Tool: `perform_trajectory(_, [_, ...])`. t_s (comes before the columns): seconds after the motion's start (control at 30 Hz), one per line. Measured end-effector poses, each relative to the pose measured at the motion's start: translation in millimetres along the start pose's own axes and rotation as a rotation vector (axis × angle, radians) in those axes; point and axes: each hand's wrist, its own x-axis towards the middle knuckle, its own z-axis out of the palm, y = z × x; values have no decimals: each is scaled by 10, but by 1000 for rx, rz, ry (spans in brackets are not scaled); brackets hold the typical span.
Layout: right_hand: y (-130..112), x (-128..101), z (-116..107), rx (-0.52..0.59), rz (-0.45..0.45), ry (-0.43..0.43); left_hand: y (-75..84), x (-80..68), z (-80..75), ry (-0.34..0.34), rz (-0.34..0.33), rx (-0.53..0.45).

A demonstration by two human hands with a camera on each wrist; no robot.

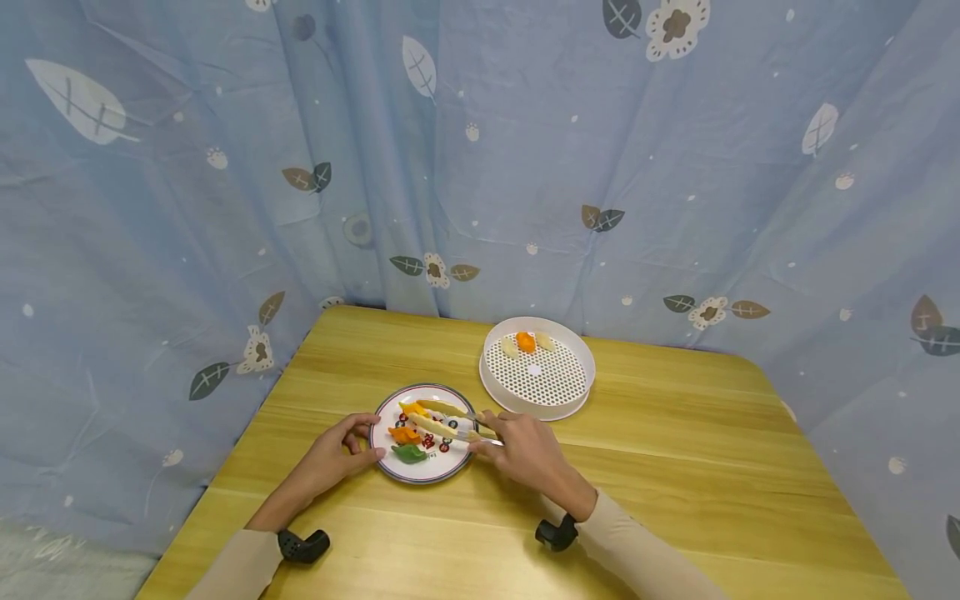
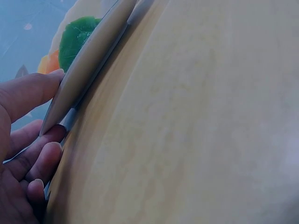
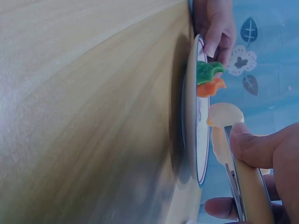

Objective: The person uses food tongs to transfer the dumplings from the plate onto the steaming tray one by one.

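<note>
My left hand (image 1: 337, 454) pinches the left rim of a white plate (image 1: 442, 469), thumb on top and fingers at the underside. On the plate lie a green dumpling-like piece (image 1: 408, 453), an orange one (image 1: 405, 435) and a yellow-orange one (image 1: 411, 408). With thumb and fingers, my right hand (image 1: 528, 450) grips metal tongs (image 3: 252, 191) with broad pale ends. Those ends reach over the plate, close about the yellow-orange piece, which they partly hide. I cannot tell whether the tongs are squeezing it.
Behind the plate, to the right, stands a round white steamer tray (image 1: 536, 408) with a perforated base. It holds an orange piece (image 1: 526, 342) and two pale ones (image 1: 510, 347). A patterned blue curtain (image 1: 510, 167) hangs along the back of the wooden table (image 1: 675, 467).
</note>
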Motion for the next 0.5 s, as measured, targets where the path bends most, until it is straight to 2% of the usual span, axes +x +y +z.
perform_trajectory(0.27, [88,12,-67,5,-12,71,-6,5,0,5,-7,9])
perform_trajectory(0.5, [182,10,-201,12,40,89,-23,7,-2,1,0,4])
